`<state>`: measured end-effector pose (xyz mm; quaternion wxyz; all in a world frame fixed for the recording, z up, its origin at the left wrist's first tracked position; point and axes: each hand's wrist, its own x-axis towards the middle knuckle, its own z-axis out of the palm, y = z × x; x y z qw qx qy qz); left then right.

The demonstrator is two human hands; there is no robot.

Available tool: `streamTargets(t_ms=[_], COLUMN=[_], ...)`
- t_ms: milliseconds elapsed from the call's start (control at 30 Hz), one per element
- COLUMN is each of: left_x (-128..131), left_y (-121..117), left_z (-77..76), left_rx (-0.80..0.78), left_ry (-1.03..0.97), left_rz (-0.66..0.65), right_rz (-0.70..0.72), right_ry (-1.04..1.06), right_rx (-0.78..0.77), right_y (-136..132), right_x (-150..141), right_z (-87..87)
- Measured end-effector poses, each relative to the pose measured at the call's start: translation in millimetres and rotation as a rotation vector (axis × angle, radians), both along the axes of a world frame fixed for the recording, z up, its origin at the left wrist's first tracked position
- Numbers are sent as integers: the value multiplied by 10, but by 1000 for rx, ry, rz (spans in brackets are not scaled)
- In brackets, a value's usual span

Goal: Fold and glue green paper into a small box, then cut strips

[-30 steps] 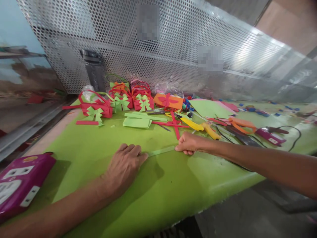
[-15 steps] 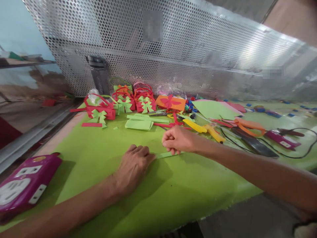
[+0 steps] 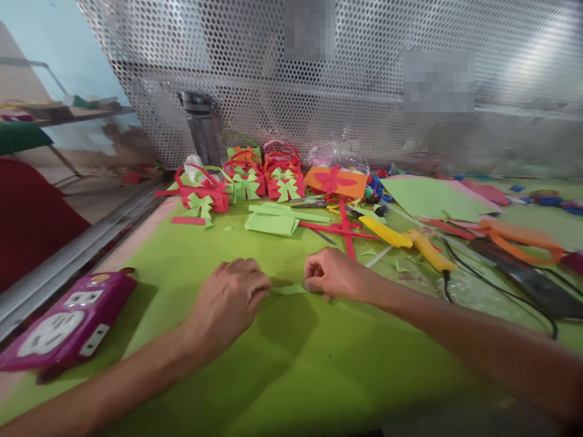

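A narrow light green paper strip (image 3: 289, 290) stretches between my two hands, just over the green tabletop (image 3: 291, 370). My left hand (image 3: 234, 291) is closed on its left end, knuckles up, with the fingertips partly hidden. At the other end, my right hand (image 3: 334, 273) pinches the strip between thumb and fingers. Beyond my hands lie folded light green paper pieces (image 3: 272, 224) and crossed red strips (image 3: 346, 229). Small red paper baskets (image 3: 285, 183) with green bows stand behind them.
A yellow glue gun (image 3: 428, 247) with a black cord lies to the right. At the left stands a purple power socket block (image 3: 73, 315). A dark bottle (image 3: 203, 130) stands at the back before a perforated metal panel (image 3: 255, 73). Scissors (image 3: 314, 203) lie behind the green paper.
My right hand has slid along to the right end of the strip, and both hands now grip it. The camera view has turned slightly to the left.
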<state>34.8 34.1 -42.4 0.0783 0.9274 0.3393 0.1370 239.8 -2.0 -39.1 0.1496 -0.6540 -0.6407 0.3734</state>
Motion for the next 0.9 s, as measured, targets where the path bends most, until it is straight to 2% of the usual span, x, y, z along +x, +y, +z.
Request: streamTargets(t_ms=[133,267,400,533,733,900], left_x=[-155,-304,-424,-472,-481,-478], left_y=[37,17,-16,-16,18,32], left_z=[97,75,26,-20,-61,-84], left_rx=[-71,-170,-324,-348,-323,-339], left_ry=[27,33,-158,-302,-111,-116], left_rz=[75,122,170,138,147,140], right_rz=[13,17,23,31,65,126], right_ry=[-66,-119,-161,-255,-248,-280], right_rx=[38,75,95,56,91,118], right_y=[-22,-46,-66,-84,-134,-159], right_x=[-35,-56,-80,-123,-141,-112], right_z=[11,15,5,28,74,78])
